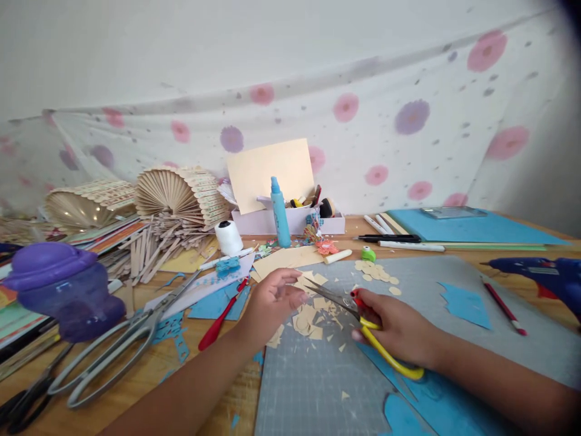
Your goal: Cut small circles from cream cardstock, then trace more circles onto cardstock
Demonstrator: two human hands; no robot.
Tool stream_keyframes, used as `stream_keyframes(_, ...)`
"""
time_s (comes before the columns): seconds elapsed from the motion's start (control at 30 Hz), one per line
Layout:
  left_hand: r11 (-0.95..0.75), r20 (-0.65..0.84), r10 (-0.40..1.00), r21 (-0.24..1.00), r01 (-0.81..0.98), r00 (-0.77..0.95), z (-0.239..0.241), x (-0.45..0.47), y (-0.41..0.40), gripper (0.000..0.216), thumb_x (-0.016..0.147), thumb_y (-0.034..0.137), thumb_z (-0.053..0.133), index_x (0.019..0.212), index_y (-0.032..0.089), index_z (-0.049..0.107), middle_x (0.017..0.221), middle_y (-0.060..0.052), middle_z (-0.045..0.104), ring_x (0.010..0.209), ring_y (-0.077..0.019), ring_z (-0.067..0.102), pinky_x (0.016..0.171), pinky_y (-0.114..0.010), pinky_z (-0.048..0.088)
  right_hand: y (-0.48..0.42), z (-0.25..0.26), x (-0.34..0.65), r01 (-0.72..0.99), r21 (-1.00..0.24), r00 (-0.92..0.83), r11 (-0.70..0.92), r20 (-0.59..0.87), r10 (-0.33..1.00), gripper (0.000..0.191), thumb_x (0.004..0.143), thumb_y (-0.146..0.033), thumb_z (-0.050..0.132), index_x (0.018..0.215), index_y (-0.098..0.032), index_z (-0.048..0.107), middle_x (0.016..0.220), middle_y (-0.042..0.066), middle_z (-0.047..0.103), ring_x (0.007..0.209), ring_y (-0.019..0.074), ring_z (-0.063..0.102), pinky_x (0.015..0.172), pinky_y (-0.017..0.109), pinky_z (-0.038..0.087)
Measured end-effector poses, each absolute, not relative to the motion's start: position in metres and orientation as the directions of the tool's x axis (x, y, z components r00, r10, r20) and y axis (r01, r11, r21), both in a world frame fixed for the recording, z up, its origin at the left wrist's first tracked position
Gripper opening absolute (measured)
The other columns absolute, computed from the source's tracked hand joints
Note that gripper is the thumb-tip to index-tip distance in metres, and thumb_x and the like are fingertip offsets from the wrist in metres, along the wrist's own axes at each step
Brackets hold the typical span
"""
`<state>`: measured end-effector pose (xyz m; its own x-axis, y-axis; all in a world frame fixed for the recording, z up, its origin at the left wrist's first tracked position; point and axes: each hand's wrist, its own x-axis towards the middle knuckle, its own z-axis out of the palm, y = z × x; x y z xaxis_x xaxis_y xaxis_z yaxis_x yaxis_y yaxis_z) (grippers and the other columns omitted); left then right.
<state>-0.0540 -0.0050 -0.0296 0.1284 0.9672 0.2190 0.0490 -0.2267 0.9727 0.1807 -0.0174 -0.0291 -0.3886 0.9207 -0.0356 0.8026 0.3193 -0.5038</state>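
Note:
My right hand (396, 326) grips yellow-and-red scissors (358, 315), their blades parted and pointing left over a heap of cream paper scraps (313, 318) on the grey cutting mat (313, 387). My left hand (272, 300) hovers just left of the blade tips with its fingers curled together; whether they pinch a small cream piece I cannot tell. Cut cream circles (376, 274) lie farther back on the mat.
Large grey scissors (122, 345) and a red-handled tool (221, 318) lie left of the mat. A purple bottle (63, 290), white thread spool (228, 237), blue glue bottle (280, 213), supply box (290, 219), blue glue gun (544, 275), red pencil (503, 307) and blue paper (465, 303) surround it.

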Motion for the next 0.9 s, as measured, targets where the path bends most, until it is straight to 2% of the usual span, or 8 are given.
stream_keyframes(0.1,-0.182,0.181,0.981,0.983,0.012,0.075,-0.028,-0.051,-0.004,0.029,0.066,0.026,0.071,0.091,0.018,0.058,0.094,-0.004,0.065,0.074,-0.0166,0.066,0.073,-0.031,0.049,-0.015,-0.035,0.177,0.815,-0.496,-0.355,0.299,-0.019,0.935,0.024,0.07,-0.039,0.063,0.077,-0.022,0.047,0.063,-0.003,0.052,0.058,0.0166,0.048,0.051,0.025,0.031)
stream_keyframes(0.2,-0.15,0.154,0.985,0.987,-0.062,0.072,-0.026,-0.048,-0.005,0.028,0.066,0.021,0.069,0.09,0.019,0.054,0.087,0.0,0.064,0.072,-0.0146,0.066,0.074,-0.03,0.049,-0.016,-0.036,0.175,0.823,-0.485,-0.341,0.295,-0.006,0.94,0.026,0.068,-0.039,0.065,0.073,-0.023,0.045,0.06,-0.004,0.048,0.057,0.016,0.045,0.05,0.025,0.027)
stream_keyframes(0.4,-0.08,0.083,0.996,0.979,-0.186,0.008,-0.026,-0.044,-0.007,0.042,0.063,0.016,0.071,0.099,0.022,0.05,0.066,0.008,0.06,0.065,-0.012,0.064,0.071,-0.026,0.048,-0.016,-0.037,0.176,0.821,-0.492,-0.329,0.29,0.008,0.944,0.022,0.074,-0.041,0.059,0.076,-0.023,0.045,0.06,-0.004,0.047,0.056,0.0163,0.046,0.05,0.025,0.03)
stream_keyframes(0.6,0.03,-0.013,0.998,0.954,-0.299,0.057,-0.021,-0.04,-0.012,0.028,0.058,0.023,0.077,0.067,0.017,0.051,0.061,0.005,0.062,0.061,-0.0112,0.064,0.073,-0.028,0.051,-0.016,-0.04,0.177,0.814,-0.486,-0.353,0.318,0.021,0.935,0.024,0.073,-0.043,0.059,0.077,-0.023,0.047,0.061,-0.003,0.049,0.056,0.0166,0.045,0.049,0.026,0.029)
stream_keyframes(0.9,0.094,-0.046,0.989,0.926,-0.365,0.139,-0.019,-0.036,-0.018,0.03,0.057,0.023,0.081,0.074,0.015,0.058,0.073,0.001,0.068,0.067,-0.0128,0.066,0.078,-0.032,0.053,-0.014,-0.04,0.18,0.797,-0.484,-0.391,0.361,0.042,0.919,0.025,0.072,-0.039,0.064,0.088,-0.021,0.057,0.061,-0.003,0.051,0.056,0.0171,0.047,0.049,0.026,0.029)
